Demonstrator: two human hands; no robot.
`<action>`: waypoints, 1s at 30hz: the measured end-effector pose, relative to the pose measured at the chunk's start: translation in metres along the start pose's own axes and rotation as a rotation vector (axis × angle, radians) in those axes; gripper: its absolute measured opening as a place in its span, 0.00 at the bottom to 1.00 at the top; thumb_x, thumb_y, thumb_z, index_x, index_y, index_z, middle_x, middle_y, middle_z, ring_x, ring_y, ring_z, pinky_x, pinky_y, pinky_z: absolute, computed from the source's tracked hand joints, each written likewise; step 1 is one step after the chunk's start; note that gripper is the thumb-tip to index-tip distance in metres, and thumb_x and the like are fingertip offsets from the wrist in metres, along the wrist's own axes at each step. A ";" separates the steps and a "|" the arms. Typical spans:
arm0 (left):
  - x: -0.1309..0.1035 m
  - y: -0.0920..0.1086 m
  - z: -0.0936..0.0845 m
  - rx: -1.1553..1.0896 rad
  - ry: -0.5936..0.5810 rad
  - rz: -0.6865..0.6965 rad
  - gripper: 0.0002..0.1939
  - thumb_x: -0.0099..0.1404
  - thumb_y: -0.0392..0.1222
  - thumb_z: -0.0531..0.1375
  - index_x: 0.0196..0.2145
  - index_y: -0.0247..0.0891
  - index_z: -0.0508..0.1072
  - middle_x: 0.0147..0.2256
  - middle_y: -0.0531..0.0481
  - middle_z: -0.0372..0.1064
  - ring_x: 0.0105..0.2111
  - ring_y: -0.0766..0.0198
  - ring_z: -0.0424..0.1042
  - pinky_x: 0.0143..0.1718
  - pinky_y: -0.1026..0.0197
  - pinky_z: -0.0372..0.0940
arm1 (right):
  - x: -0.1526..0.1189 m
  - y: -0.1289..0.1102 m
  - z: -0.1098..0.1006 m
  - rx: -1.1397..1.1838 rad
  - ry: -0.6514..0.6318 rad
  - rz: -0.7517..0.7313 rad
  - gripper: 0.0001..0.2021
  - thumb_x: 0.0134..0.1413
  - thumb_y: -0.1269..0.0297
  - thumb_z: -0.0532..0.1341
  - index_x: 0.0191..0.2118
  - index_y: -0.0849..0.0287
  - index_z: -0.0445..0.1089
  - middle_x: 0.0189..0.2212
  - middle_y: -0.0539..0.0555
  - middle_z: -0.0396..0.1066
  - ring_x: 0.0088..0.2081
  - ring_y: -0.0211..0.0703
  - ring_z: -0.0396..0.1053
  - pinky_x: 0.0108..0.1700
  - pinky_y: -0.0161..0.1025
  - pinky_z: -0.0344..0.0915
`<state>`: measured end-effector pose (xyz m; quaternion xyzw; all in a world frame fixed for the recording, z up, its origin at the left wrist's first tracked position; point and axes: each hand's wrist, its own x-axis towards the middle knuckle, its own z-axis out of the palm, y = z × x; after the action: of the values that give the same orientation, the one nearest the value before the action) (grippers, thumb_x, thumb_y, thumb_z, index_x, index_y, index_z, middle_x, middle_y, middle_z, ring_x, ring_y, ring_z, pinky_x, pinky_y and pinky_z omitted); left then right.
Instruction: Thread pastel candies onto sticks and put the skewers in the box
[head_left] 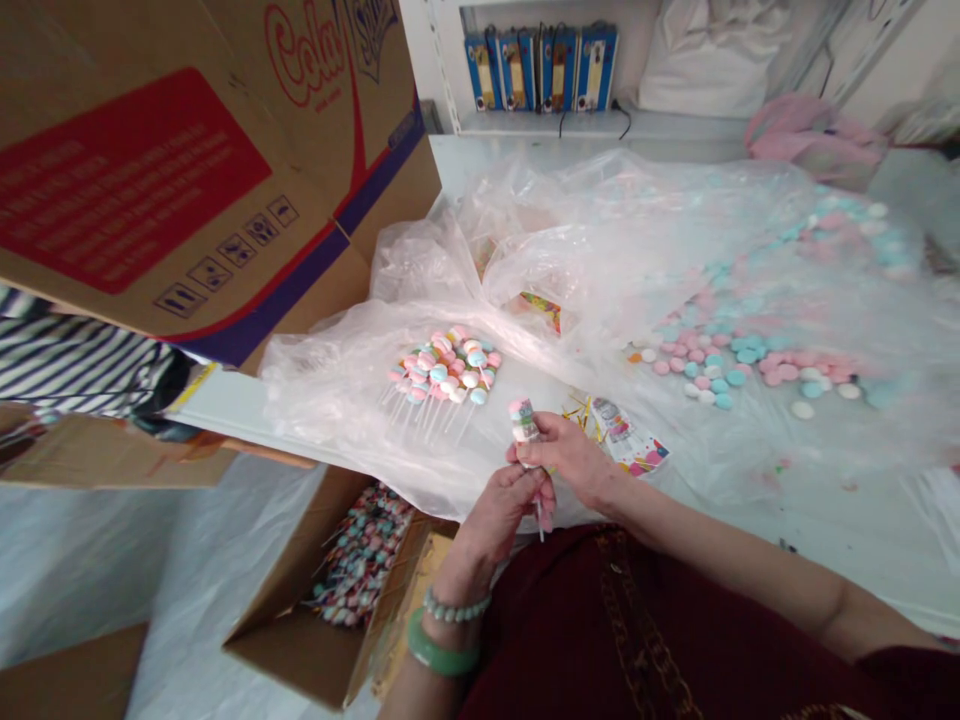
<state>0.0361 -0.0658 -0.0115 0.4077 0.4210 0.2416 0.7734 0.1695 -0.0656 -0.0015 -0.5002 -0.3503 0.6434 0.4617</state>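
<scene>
A wrapped candy lollipop [523, 420] stands nearly upright between my hands, with pink, white and green layers on top and a white stick poking out below. My left hand [517, 500] is closed around its lower part, at the stick and the wrapper's end. Just above, my right hand [574, 455] pinches it below the candy. Beside my right hand lie gold twist ties [579, 412] and printed clear bags [634, 438]. To the left, a pile of lollipops [446, 368] on white sticks rests on plastic sheeting.
Loose pink, blue and white candies [750, 365] spread over the plastic sheeting [322, 375] at right. A large cardboard carton [322, 170] stands at left. Below the table edge, an open box [292, 620] holds many lollipops. Blue boxes [559, 70] line the back shelf.
</scene>
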 end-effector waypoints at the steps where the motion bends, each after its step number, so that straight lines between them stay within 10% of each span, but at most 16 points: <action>1: 0.003 -0.003 0.004 0.027 0.037 -0.019 0.17 0.59 0.52 0.59 0.21 0.35 0.71 0.16 0.51 0.63 0.14 0.68 0.59 0.20 0.63 0.53 | 0.003 0.001 0.001 0.082 0.026 0.025 0.08 0.41 0.65 0.62 0.31 0.58 0.65 0.28 0.50 0.68 0.27 0.37 0.63 0.29 0.35 0.59; 6: 0.013 -0.012 0.008 0.293 0.495 0.231 0.13 0.56 0.46 0.62 0.18 0.38 0.71 0.15 0.56 0.58 0.16 0.70 0.55 0.20 0.65 0.48 | 0.011 0.003 -0.012 0.059 0.198 -0.008 0.08 0.45 0.61 0.61 0.30 0.58 0.64 0.27 0.49 0.68 0.27 0.36 0.64 0.31 0.34 0.60; 14: 0.020 0.000 -0.009 -0.073 0.455 0.031 0.13 0.53 0.47 0.63 0.20 0.36 0.67 0.11 0.60 0.50 0.11 0.76 0.44 0.15 0.68 0.37 | 0.049 -0.002 -0.073 -1.109 0.402 -0.168 0.08 0.52 0.71 0.56 0.27 0.58 0.70 0.33 0.58 0.70 0.40 0.46 0.65 0.40 0.39 0.57; 23: 0.023 0.003 -0.027 -0.483 0.263 -0.003 0.13 0.52 0.46 0.66 0.26 0.34 0.69 0.17 0.57 0.61 0.13 0.76 0.53 0.15 0.70 0.47 | 0.050 -0.005 -0.075 -0.697 0.221 -0.240 0.04 0.46 0.66 0.58 0.26 0.58 0.69 0.29 0.49 0.68 0.33 0.39 0.65 0.37 0.35 0.60; 30: 0.027 0.023 -0.012 -0.462 0.048 0.161 0.12 0.52 0.44 0.68 0.25 0.33 0.73 0.46 0.42 0.70 0.44 0.57 0.69 0.40 0.59 0.65 | 0.033 -0.016 -0.053 -0.139 -0.147 0.044 0.05 0.40 0.65 0.65 0.25 0.61 0.71 0.17 0.45 0.61 0.21 0.32 0.54 0.26 0.33 0.49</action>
<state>0.0397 -0.0285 -0.0081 0.2462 0.3389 0.4019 0.8143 0.2218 -0.0301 -0.0108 -0.4899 -0.4161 0.6626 0.3845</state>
